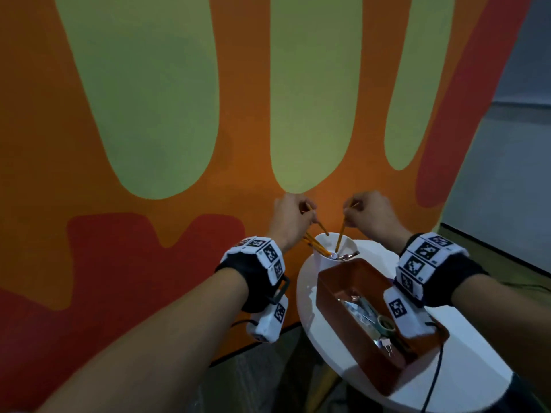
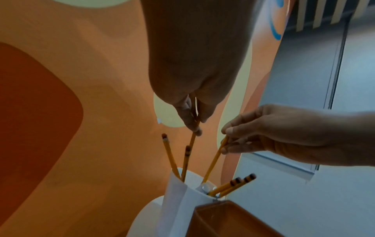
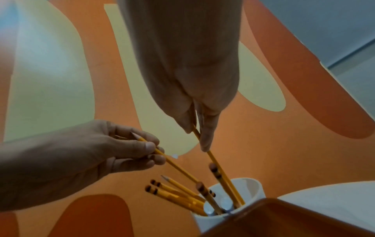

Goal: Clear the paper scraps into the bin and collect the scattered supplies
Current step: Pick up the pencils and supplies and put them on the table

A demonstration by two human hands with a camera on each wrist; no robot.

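Both hands pinching pencils: left hand (image 1: 293, 216) w/ one (image 3: 176, 166), right hand (image 1: 368, 214) w/ another (image 2: 215, 162), angling tips into white cup (image 1: 323, 259) at table's (image 1: 465, 371) far edge, beside orange tray (image 1: 331, 302), for upright storing.

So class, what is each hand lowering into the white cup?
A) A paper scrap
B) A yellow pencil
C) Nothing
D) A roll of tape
B: the left hand and the right hand each pinch a yellow wooden pencil angled down into the white round cup.
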